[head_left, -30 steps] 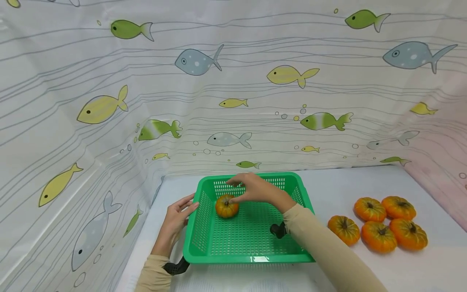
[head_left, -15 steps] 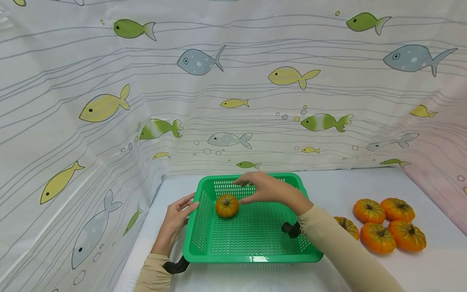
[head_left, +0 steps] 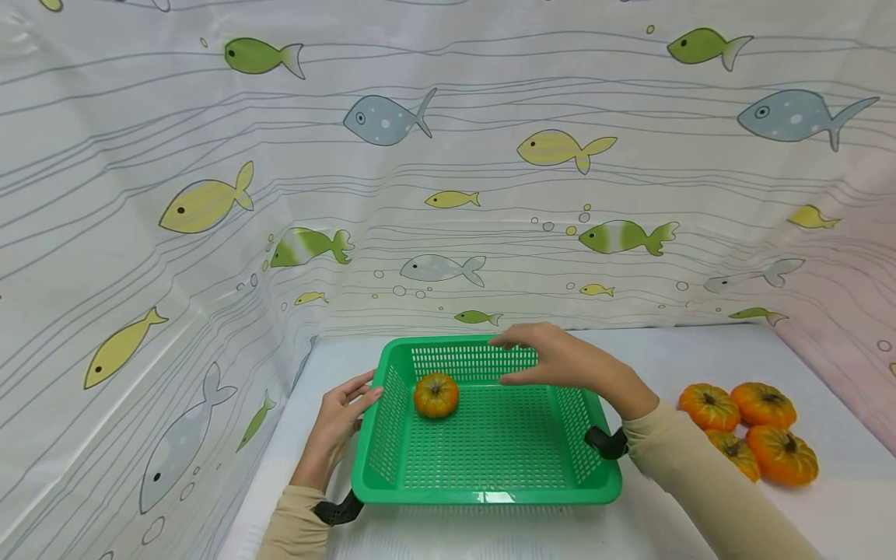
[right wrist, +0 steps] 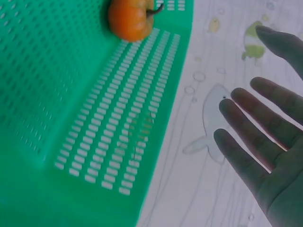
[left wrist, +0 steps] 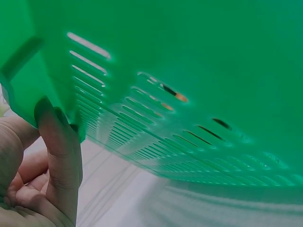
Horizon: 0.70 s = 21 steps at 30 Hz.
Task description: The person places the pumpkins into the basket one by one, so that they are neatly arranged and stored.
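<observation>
A green plastic basket [head_left: 504, 496] with slotted walls stands on the white table. Inside, by its left wall, lies one small orange pumpkin [head_left: 436, 396]; its dark stem shows in the right wrist view. My left hand [head_left: 343, 412] grips the basket's left rim, thumb on top; in the left wrist view the fingers [left wrist: 59, 142] curl against the green edge. Over the back right part of the basket hovers my right hand [head_left: 553, 358], holding nothing. Its fingers [right wrist: 265, 113] are spread and apart from the pumpkin in the right wrist view.
Several more orange pumpkins [head_left: 780, 455] sit grouped on the table [head_left: 672, 350] to the right, one partly behind my right sleeve [head_left: 700, 467]. A white curtain [head_left: 490, 225] printed with fish rises behind the table and along both sides.
My right hand has moved right, from over the pumpkin in the basket toward the basket's right side, leaving the pumpkin in place. The left hand has stayed on the rim.
</observation>
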Available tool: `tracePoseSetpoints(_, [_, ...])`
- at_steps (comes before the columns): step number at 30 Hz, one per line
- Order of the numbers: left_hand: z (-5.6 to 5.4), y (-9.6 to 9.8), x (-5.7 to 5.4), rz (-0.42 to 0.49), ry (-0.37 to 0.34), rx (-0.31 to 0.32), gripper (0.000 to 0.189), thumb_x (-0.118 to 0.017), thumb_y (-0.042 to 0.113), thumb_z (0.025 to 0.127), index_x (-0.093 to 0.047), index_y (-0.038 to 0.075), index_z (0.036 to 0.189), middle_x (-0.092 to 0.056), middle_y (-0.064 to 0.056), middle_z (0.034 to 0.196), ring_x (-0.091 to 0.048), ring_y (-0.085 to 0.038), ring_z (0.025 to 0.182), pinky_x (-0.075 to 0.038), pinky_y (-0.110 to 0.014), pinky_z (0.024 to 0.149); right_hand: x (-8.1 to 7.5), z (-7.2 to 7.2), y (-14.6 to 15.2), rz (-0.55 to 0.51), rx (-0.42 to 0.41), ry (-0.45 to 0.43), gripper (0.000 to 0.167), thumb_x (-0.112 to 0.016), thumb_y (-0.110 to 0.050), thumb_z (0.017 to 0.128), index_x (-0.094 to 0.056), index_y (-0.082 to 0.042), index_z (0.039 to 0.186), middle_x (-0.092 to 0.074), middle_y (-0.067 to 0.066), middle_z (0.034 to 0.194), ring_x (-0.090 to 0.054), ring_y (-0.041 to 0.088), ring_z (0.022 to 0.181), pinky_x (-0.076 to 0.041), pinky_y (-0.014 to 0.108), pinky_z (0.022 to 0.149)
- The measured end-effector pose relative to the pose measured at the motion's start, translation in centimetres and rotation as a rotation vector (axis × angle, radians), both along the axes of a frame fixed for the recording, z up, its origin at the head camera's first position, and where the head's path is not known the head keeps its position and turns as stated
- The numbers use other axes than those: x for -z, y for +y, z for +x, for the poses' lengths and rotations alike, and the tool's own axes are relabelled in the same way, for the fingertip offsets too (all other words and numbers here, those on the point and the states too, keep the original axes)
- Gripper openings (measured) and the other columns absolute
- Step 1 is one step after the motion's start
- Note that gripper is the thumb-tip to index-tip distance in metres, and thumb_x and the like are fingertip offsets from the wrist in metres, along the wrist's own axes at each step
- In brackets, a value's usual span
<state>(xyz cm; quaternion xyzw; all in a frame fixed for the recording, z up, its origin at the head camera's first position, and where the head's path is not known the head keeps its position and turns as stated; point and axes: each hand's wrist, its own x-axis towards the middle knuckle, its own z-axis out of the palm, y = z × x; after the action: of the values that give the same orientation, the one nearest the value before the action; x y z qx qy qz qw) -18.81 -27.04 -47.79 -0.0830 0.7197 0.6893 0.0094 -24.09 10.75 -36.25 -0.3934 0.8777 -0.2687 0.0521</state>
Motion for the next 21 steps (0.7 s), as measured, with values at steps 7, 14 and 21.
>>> tracePoseSetpoints(7, [0.1, 0.0, -0.1, 0.002, 0.004, 0.004, 0.056, -0.074, 0.017, 0.097, -0.055, 0.004, 0.148, -0.065, 0.003, 0.1, -0.071, -0.006, 0.076, -0.064, -0.027, 0.066, 0.0, 0.2, 3.1, 0.004, 0.049, 0.06, 0.052, -0.082, -0.034, 0.09, -0.068, -0.013, 0.136, -0.071, 0.001, 0.13, -0.067, 0.021, 0.117, -0.059, 0.047, 0.099])
tracePoseSetpoints(14, [0.1, -0.1, 0.0, 0.003, 0.0, 0.006, 0.056, -0.074, 0.017, 0.097, -0.055, 0.005, 0.148, -0.066, 0.003, 0.099, -0.071, -0.006, 0.076, -0.064, -0.026, 0.066, 0.5, 0.6, 6.7, -0.019, 0.112, 0.06, 0.051, -0.082, -0.036, 0.09, -0.068, -0.015, 0.134, -0.071, 0.001, 0.131, -0.067, 0.028, 0.114, -0.061, 0.045, 0.09])
tracePoseSetpoints(21, [0.2, -0.1, -0.1, -0.003, -0.004, 0.009, 0.055, -0.074, 0.018, 0.097, -0.056, 0.006, 0.148, -0.065, 0.002, 0.1, -0.071, -0.006, 0.077, -0.064, -0.026, 0.066, 1.1, 1.2, 10.1, 0.0, 0.228, 0.043, 0.054, -0.084, -0.034, 0.088, -0.067, -0.012, 0.135, -0.07, 0.007, 0.132, -0.066, 0.03, 0.117, -0.062, 0.048, 0.09])
